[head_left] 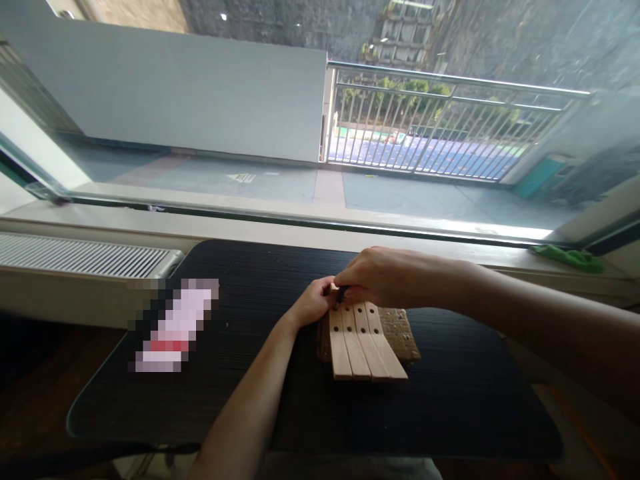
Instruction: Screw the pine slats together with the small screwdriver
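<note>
A pale wooden piece of several slats [357,340], with rows of dark round holes, lies over a brown, rough-surfaced board [400,333] on the black table. My left hand [316,301] is closed at the far left end of the slats, its fingers bent against the wood. Over the same far end, my right hand [373,277] is pinched around a small dark thing [341,293]. Most of that thing is covered by my fingers, so its kind cannot be made out. The slats' far edge is hidden by both hands.
The black table [240,387] has rounded corners and stands against a window sill. A blurred-out pink and white item [180,327] lies on its left side. Left of the table is a white radiator [85,257]; a green cloth [567,258] rests on the sill at right.
</note>
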Action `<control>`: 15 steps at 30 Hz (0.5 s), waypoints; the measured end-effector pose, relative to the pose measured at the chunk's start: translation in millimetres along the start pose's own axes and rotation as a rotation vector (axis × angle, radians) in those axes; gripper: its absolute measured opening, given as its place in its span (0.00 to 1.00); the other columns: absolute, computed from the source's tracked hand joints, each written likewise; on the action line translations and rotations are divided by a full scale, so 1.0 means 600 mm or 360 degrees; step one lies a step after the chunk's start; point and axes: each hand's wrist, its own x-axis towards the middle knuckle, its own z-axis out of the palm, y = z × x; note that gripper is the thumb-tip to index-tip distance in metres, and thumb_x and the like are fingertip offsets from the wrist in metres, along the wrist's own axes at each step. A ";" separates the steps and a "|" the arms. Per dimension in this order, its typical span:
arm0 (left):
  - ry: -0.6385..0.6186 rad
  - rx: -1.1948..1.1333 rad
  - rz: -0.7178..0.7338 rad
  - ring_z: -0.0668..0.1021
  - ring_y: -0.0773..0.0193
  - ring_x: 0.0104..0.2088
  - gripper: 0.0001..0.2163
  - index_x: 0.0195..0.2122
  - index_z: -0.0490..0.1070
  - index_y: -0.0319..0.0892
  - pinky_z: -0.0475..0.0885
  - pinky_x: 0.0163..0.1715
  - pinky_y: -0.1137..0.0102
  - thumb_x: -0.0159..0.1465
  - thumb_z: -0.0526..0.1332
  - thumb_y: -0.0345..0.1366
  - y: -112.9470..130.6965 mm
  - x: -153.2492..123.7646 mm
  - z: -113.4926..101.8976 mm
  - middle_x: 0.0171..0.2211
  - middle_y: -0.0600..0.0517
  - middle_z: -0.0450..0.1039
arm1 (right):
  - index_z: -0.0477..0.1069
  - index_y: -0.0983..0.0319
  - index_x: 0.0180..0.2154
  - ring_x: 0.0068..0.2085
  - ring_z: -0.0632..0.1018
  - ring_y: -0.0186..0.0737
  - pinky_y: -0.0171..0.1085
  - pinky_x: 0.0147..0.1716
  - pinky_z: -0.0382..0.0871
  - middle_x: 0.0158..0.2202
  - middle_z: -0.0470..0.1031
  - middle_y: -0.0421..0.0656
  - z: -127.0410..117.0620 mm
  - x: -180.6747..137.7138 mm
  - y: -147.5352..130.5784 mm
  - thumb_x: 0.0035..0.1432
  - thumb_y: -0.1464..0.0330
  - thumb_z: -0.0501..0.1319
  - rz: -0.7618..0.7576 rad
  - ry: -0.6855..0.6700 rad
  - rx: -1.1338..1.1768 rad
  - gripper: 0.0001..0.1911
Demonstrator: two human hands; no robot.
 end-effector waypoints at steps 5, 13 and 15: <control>-0.0004 -0.0008 0.0003 0.71 0.68 0.26 0.05 0.28 0.72 0.37 0.67 0.26 0.76 0.52 0.65 0.33 0.000 -0.003 -0.001 0.24 0.54 0.72 | 0.75 0.64 0.30 0.24 0.66 0.30 0.34 0.26 0.54 0.25 0.74 0.41 0.005 0.000 0.006 0.62 0.72 0.55 -0.0016 0.0027 0.0023 0.11; 0.0007 0.0031 0.0030 0.72 0.68 0.27 0.05 0.30 0.73 0.37 0.67 0.26 0.76 0.52 0.64 0.30 0.001 -0.001 -0.001 0.26 0.54 0.73 | 0.73 0.64 0.30 0.24 0.66 0.30 0.33 0.25 0.53 0.24 0.72 0.40 0.013 -0.002 0.013 0.61 0.72 0.55 0.0021 0.0078 0.0106 0.10; 0.0008 0.0034 0.0007 0.72 0.68 0.27 0.05 0.30 0.73 0.37 0.67 0.26 0.76 0.52 0.64 0.31 0.000 -0.001 -0.001 0.25 0.54 0.72 | 0.73 0.64 0.30 0.24 0.66 0.30 0.33 0.25 0.54 0.24 0.72 0.40 0.015 -0.001 0.014 0.61 0.72 0.55 0.0000 0.0083 0.0070 0.09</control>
